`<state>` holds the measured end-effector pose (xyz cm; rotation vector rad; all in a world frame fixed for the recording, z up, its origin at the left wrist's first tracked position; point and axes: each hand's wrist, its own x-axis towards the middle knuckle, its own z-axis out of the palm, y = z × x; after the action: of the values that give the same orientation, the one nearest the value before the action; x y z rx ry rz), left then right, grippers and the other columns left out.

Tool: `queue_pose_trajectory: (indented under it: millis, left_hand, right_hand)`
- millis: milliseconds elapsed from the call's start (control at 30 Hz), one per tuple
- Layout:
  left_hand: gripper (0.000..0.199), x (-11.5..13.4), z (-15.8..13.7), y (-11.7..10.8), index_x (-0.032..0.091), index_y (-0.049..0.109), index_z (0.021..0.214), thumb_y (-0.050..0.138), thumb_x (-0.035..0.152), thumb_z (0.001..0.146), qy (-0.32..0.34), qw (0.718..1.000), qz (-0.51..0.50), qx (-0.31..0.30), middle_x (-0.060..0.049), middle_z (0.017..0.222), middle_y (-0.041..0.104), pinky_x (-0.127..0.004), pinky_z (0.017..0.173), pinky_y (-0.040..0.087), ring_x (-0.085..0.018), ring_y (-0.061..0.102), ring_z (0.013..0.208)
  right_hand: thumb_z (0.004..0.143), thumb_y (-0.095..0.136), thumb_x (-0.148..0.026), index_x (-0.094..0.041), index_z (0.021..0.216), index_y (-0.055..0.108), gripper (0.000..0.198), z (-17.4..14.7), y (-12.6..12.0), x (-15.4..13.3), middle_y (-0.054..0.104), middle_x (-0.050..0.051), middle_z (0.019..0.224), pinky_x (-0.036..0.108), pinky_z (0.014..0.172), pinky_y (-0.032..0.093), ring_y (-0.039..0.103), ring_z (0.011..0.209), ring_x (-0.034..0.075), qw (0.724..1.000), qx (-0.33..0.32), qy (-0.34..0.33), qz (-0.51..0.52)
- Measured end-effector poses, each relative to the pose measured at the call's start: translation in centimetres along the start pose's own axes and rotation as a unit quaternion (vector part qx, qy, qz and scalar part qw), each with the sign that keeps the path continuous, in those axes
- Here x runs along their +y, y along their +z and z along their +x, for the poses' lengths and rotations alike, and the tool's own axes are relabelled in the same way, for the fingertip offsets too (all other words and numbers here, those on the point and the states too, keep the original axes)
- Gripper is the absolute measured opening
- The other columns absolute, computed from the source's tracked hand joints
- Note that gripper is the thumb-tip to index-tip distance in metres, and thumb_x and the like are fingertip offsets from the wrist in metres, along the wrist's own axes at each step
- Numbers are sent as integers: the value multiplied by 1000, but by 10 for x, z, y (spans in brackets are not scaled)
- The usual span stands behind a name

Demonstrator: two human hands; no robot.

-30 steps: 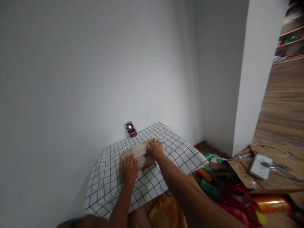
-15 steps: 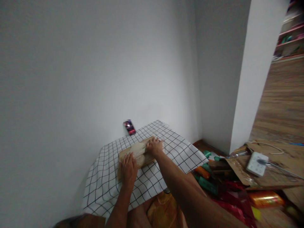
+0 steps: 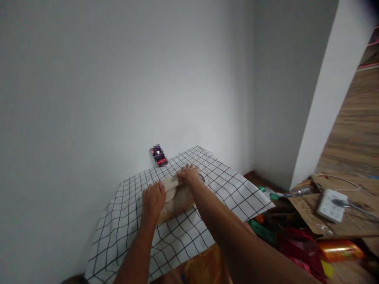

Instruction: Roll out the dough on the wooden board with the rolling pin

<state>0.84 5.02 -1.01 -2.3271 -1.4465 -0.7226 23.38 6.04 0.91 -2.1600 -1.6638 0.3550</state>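
A pale rolling pin point(image 3: 174, 184) lies across a wooden board point(image 3: 181, 205), over a flat piece of whitish dough point(image 3: 171, 195). My left hand point(image 3: 154, 196) is curled over the pin's left end, its fingers pointing away from me. At the other end, my right hand point(image 3: 188, 173) is closed over the pin, near the board's far side. Both palms press down from above and hide the pin's ends. A small dark-rimmed round thing point(image 3: 201, 178) shows just right of my right hand; its kind is unclear.
A white cloth with black checks point(image 3: 227, 185) covers the table under the board. A blurred-out dark and red object point(image 3: 158, 155) rests against the wall. On the right are a white power strip point(image 3: 332, 205) on cardboard, an orange package point(image 3: 340, 250) and red plastic point(image 3: 302, 246).
Both hands have moved away from me across the board with the rolling pin. More of the board's near part shows now. The view has shifted slightly.
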Motion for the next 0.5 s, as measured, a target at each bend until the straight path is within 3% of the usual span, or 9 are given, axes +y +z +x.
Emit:
queue_pose_trajectory:
  millis: [100, 200, 333, 500]
  left_hand:
    - [49, -3, 9, 6, 13, 78, 136, 39, 32, 114, 3, 999, 35, -4, -24, 132, 81, -63, 116, 54, -39, 73, 129]
    - [47, -5, 13, 7, 13, 78, 133, 39, 29, 114, 18, 998, 52, -11, -22, 125, 83, -56, 109, 59, -36, 77, 118]
    - [43, -3, 11, 1, 14, 81, 122, 40, 23, 113, 36, 996, 78, -38, -22, 118, 83, -48, 101, 62, -34, 79, 111]
    - [44, 12, 1, -18, 14, 81, 123, 38, 20, 113, 48, 989, 127, -60, -20, 118, 85, -47, 108, 60, -33, 79, 118]
  right_hand:
    - [116, 43, -40, -23, 157, 70, 52, 17, 6, 0, 44, 18, 183, 74, 129, 36, 41, 167, 42, 1000, 0, -4, -2]
    - [114, 46, -39, -24, 157, 72, 52, 23, 9, 0, 48, 19, 180, 72, 127, 39, 45, 164, 43, 1000, 5, -12, -1]
    - [113, 47, -42, -22, 159, 70, 55, 14, 4, 0, 43, 21, 182, 73, 126, 38, 42, 166, 45, 1000, -5, -4, 9]
    - [116, 42, -46, -20, 152, 74, 55, -10, -4, 0, 51, 22, 177, 70, 126, 40, 50, 160, 42, 1000, 8, -5, 5]
